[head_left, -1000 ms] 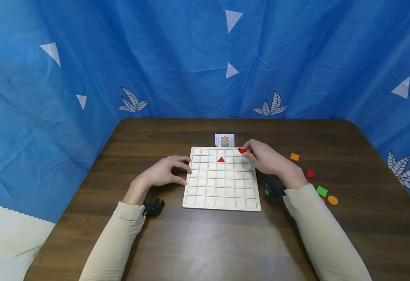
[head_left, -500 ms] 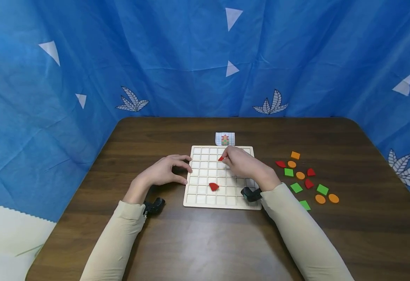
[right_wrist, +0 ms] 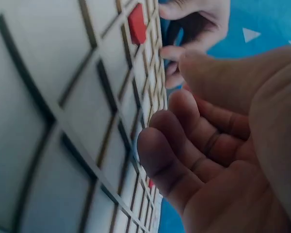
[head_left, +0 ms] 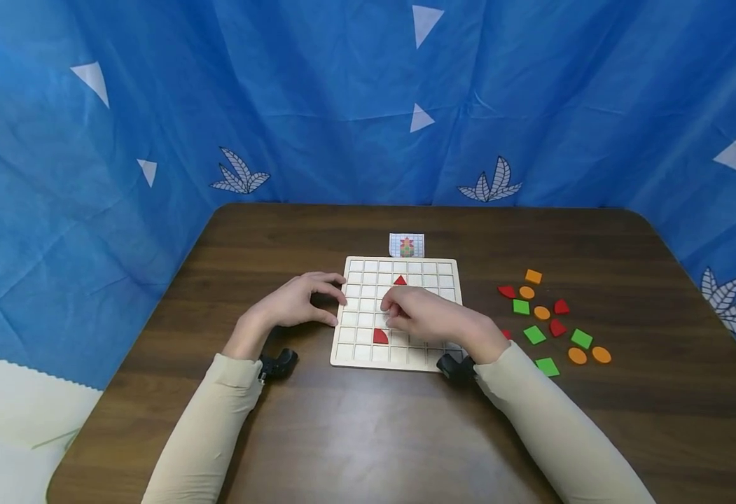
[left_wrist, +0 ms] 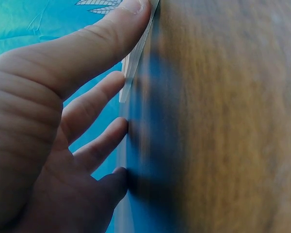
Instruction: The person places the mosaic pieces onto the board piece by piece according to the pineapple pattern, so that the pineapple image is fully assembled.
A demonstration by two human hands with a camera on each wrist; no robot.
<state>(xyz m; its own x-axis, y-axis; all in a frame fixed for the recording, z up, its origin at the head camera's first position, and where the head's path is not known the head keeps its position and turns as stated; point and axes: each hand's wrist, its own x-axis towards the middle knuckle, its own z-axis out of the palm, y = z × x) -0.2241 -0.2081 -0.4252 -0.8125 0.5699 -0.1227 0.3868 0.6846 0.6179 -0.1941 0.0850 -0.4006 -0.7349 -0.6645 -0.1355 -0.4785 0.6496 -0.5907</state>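
Note:
A pale wooden grid board [head_left: 358,360] lies on the table. My left hand [head_left: 295,301] is at its left side, thumb and fingers spread apart with the tips at the board's edge; the left wrist view shows the fingers [left_wrist: 94,104] reaching toward the edge. Over the middle of the board is my right hand [head_left: 427,315], its fingers loosely bent and no piece visible in them. Just left of and below its fingertips, a red quarter-circle piece [head_left: 381,336] sits in a square, also seen in the right wrist view. A red triangle piece [head_left: 400,280] rests in an upper square.
A small printed pattern card [head_left: 407,246] stands behind the board. To the right lie several loose pieces: green squares [head_left: 534,334], orange circles [head_left: 541,313], an orange square [head_left: 533,276] and red quarter-circles [head_left: 558,327]. A blue curtain [head_left: 355,84] hangs behind the table.
My right hand came from the upper right corner with a red piece, touched by the triangle, then drew back toward the middle. The red quarter-circle now sits squared in its cell. The left hand stayed.

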